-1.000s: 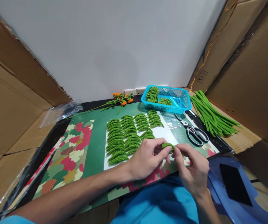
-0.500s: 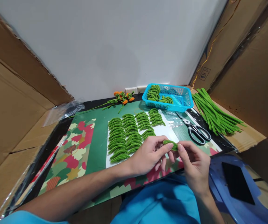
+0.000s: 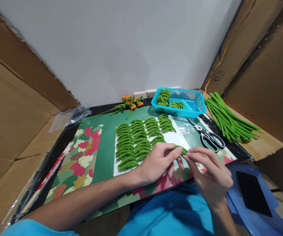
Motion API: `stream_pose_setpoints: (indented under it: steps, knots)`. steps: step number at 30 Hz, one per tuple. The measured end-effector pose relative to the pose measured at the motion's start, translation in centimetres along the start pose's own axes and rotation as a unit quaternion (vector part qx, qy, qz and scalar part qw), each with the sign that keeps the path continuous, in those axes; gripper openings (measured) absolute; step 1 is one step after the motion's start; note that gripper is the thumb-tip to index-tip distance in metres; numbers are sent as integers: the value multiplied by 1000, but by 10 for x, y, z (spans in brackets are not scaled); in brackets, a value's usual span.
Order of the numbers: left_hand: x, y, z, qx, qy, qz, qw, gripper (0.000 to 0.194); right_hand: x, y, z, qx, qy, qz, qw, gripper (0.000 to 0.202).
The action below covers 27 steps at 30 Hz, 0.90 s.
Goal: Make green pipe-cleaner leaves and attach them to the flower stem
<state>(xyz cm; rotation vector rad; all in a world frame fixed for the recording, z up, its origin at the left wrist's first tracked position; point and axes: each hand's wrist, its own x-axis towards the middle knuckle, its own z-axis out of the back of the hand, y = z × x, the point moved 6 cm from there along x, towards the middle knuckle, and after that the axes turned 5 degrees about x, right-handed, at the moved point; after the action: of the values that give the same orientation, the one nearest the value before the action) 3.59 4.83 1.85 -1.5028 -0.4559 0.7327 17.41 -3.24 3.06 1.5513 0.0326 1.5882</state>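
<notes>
Between my two hands is a green pipe-cleaner leaf [image 3: 180,150], held near the front edge of the table. My left hand [image 3: 160,162] pinches its left end between thumb and fingers. At its right tip, the thumb and fingertips of my right hand [image 3: 209,172] are closed on it. Just beyond my left hand, rows of similar green pipe-cleaner leaves [image 3: 126,141] lie in columns on a white sheet [image 3: 181,139]. My left hand and forearm cover part of that sheet.
A blue basket [image 3: 193,113] with more leaves stands at the back. Scissors [image 3: 206,136] and a bundle of green pipe cleaners [image 3: 230,119] lie to the right. Orange flowers on green stems [image 3: 132,102] rest by the wall. A dark phone-like slab [image 3: 253,193] sits on a blue stool [image 3: 235,209].
My right hand has turned and its fingers now reach over the leaf's right tip. The leaf tilts down more to the right. My left hand has stayed nearly in place.
</notes>
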Motion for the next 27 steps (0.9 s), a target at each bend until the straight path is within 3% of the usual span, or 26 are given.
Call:
stream_pose_setpoints:
  steps: [9,15,22,25,27]
  knots:
    - [-1,1,-8,-79,50,22,995,49,-1,4,2,-40,-28,23,999,29]
    - [0,0,-7,-55,41,0,998,47,0,-1,1,-29,33,-1,999,30]
    - [-2,-2,-2,31,16,-20,999,46,0,-4,0,3,49,-29,998,29]
    - [-5,-10,2,152,-4,-68,986,44,-1,-12,-2,33,50,-100,993,30]
    - [-8,-17,3,251,-20,-116,961,39,-3,-17,-4,47,69,-134,988,26]
